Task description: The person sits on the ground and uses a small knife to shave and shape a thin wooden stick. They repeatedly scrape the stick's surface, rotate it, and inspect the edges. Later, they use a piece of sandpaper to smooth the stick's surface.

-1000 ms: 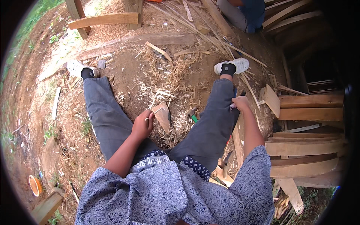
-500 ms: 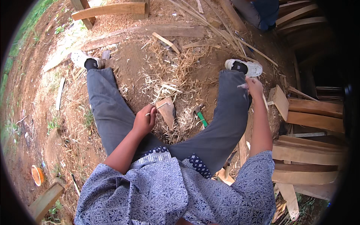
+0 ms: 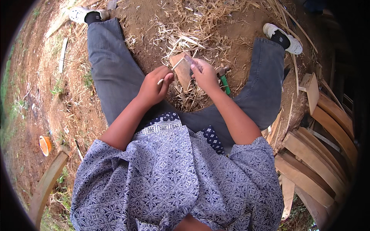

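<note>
Our right hand point(image 3: 204, 75) has swung inward, pinching a piece point(image 3: 191, 61) by the stick point(image 3: 177, 64) our left hand point(image 3: 153, 85) grasps over the block point(image 3: 184, 78); a loose grip could let the stick slip

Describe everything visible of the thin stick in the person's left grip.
The thin stick is pale, slim and roughly straight, and looks like wood. The left grip is closed around it, hiding its middle; what looks like its short near end shows at the fingers, while a longer length slants up and rightward, against the view of a wedge-shaped wood piece. Whether its far tip touches the small greyish piece in the right grip cannot be told.
</note>
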### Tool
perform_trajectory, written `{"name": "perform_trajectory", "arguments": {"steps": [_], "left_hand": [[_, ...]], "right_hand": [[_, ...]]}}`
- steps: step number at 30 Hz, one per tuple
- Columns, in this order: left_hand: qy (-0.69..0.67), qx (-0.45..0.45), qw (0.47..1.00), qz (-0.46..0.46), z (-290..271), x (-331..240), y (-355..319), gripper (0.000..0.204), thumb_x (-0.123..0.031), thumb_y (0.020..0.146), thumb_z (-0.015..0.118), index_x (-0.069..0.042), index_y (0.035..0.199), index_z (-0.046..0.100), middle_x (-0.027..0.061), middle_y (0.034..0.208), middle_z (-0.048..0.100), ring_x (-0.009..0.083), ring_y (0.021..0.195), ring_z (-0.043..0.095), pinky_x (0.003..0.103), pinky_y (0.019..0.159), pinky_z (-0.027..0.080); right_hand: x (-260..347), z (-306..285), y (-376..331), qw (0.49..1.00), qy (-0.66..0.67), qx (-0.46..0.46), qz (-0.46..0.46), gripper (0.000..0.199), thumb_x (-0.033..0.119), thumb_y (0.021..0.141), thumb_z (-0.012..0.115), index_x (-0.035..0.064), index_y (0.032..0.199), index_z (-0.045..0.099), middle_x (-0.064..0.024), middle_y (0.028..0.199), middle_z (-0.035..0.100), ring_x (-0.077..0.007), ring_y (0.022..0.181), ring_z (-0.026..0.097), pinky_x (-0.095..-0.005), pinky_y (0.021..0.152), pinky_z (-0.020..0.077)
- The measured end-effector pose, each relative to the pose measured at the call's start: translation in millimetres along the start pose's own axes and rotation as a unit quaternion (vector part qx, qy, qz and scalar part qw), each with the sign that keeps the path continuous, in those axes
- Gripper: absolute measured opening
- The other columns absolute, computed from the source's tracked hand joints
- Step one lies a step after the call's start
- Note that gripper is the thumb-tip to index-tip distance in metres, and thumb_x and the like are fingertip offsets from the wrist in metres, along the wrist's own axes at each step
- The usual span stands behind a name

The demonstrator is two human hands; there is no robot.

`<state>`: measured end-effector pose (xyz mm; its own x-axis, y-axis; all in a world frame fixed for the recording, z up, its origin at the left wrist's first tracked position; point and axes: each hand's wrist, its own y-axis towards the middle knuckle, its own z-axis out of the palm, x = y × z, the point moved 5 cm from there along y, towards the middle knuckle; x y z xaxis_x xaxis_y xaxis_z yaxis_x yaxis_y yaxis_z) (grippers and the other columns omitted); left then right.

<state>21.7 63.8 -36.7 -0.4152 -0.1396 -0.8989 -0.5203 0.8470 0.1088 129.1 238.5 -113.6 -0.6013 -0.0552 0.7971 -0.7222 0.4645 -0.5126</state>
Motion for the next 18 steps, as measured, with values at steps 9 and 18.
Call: {"name": "perform_trajectory", "arguments": {"steps": [9, 18], "left_hand": [[-0.059, -0.033, 0.998, -0.005, -3, 18, 4, 0.039, -0.026, 0.110, 0.040, 0.000, 0.083, 0.050, 0.0132, 0.074, 0.046, 0.0310, 0.065, 0.050, 0.039, 0.063, 0.042], [-0.055, -0.022, 0.998, 0.034, 0, 18, 2, 0.046, -0.035, 0.111, 0.034, -0.002, 0.084, 0.049, 0.0090, 0.073, 0.045, 0.0209, 0.062, 0.046, 0.034, 0.060, 0.039]], "right_hand": [[1, 33, 16, 0.973, -0.174, 0.092, -0.121, 0.056, 0.002, 0.096, 0.048, 0.0132, 0.151, 0.047, -0.0171, 0.144, 0.057, -0.0350, 0.129, 0.057, -0.0420, 0.104, 0.0486], [16, 34, 9, 0.968, -0.183, 0.160, 0.064, 0.064, -0.008, 0.092, 0.042, 0.0073, 0.155, 0.041, -0.0236, 0.152, 0.047, -0.0333, 0.143, 0.045, -0.0369, 0.117, 0.0358]]}}
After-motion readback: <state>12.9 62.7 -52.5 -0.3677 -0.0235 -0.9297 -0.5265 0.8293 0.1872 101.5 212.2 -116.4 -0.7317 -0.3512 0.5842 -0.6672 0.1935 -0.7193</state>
